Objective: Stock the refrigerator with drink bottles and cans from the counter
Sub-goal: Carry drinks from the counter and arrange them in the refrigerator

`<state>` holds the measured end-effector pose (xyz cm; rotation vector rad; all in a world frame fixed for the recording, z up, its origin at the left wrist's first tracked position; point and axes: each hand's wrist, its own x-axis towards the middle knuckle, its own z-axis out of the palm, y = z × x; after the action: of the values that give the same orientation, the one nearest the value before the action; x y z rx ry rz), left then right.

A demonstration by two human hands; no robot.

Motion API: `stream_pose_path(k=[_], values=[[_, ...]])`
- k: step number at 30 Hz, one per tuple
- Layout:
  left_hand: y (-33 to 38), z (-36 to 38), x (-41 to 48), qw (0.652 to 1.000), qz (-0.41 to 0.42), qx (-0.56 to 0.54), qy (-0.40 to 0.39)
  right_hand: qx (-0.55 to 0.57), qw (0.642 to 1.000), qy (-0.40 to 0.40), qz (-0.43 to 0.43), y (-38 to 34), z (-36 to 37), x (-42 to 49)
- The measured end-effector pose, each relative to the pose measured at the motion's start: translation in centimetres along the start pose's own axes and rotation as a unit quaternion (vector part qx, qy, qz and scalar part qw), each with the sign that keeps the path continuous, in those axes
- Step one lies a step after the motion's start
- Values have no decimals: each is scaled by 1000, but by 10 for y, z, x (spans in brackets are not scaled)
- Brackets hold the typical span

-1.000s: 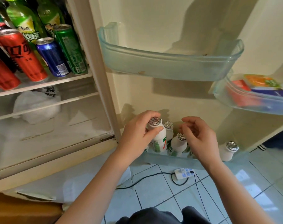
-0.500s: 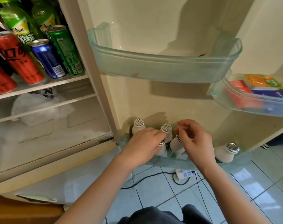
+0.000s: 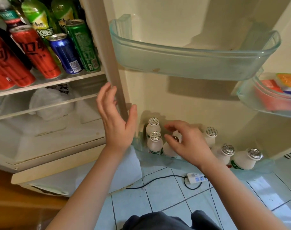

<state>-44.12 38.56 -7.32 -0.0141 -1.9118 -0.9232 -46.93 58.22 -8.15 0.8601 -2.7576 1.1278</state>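
Left hand (image 3: 115, 123): released, fingers straight, holding nothing. It is raised up and left of the bottom door bin (image 3: 264, 166), in front of the fridge frame (image 3: 111, 63).

Right hand (image 3: 189, 145): over the bin's left half, fingers curled about the cap of one bottle (image 3: 169, 150). Whether I grip it or only touch it cannot be told.

White bottles (image 3: 244, 160) with foil caps stand upright along the bin. Cans (image 3: 66, 55) stand on a shelf up and left of the bin.

R hand (image 3: 189, 143) hides maybe two bottles (image 3: 169, 151); pkts (image 3: 274, 97) blurred.
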Motion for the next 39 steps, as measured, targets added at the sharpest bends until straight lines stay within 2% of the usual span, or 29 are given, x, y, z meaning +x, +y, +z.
stream_pose_path(k=[4, 7, 11, 25, 34, 39], values=[[-13, 4, 15, 996, 16, 54, -75, -100, 990, -87, -36, -13, 13, 10], [-20, 10, 21, 990, 32, 94, -99, -151, 982, -115, -17, -19, 20, 16], [-39, 16, 21, 990, 61, 52, -115, -201, 966, -165, 5, -24, 28, 26], [-60, 34, 16, 993, 94, 22, -69, -136, 984, -93, 74, -37, 35, 26], [-62, 37, 18, 993, 106, 32, -52, -138, 980, -137, 48, -50, 46, 28], [-61, 36, 20, 993, 108, 30, -43, -146, 980, -118, 62, -52, 51, 27]])
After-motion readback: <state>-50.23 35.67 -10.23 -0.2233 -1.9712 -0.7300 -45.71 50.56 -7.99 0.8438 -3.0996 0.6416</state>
